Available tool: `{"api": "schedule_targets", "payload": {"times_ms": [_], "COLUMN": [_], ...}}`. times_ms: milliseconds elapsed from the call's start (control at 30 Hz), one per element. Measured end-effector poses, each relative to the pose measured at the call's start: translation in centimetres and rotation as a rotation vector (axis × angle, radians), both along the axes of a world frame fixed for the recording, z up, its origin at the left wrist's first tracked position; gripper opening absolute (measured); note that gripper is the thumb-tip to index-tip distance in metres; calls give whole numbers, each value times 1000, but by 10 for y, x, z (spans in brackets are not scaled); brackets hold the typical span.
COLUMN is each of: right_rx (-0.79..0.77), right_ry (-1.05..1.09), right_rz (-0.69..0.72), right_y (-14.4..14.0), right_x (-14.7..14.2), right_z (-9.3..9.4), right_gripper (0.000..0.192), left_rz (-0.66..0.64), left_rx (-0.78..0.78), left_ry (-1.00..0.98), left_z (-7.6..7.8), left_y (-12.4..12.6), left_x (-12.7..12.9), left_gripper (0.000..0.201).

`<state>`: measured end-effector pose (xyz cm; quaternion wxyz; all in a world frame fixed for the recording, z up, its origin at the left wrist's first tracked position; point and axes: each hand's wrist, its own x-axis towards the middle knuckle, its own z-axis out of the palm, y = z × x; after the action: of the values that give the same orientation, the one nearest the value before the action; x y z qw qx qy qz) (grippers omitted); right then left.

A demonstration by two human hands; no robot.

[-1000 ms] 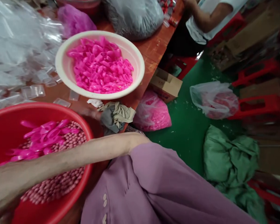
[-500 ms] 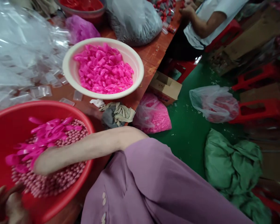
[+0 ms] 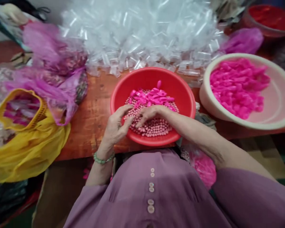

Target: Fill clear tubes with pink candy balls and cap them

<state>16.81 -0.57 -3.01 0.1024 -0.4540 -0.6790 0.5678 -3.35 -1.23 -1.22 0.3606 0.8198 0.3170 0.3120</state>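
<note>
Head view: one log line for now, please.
left hand: at red basin rim | right hand: over beads | pink pieces: on beads

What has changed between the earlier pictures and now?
The head view has swung left, bringing the red basin to the middle. The right hand, unseen earlier, now shows over the beads, close to the left hand; whether either holds anything is unclear. Bright pink pieces still lie on the beads, and the white basin still holds similar ones.

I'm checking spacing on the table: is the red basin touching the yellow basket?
Apart. The head view shows bare tabletop and a purple bag between the red basin and the yellow basket.
</note>
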Motion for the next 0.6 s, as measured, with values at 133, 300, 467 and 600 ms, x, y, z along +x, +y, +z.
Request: {"api": "schedule_targets", "payload": {"times_ms": [133,300,467,600], "right_rx": [-182,-337,-412,-378], "right_ry": [130,447,466,459], "right_rz": [142,32,-96,-172], "right_y": [11,7,0,-9], "right_x": [12,19,25,30], "right_z": [5,10,12,25], "right_gripper": [29,36,39,41], "left_rz": [-94,-153,-100,-99], "left_rx": [58,-40,-165,-277], "left_ry": [126,78,-88,-194], "left_z": [4,8,9,11], "left_y": [1,0,0,-1], "left_x": [-9,5,15,13], "left_gripper": [56,29,15,15]}}
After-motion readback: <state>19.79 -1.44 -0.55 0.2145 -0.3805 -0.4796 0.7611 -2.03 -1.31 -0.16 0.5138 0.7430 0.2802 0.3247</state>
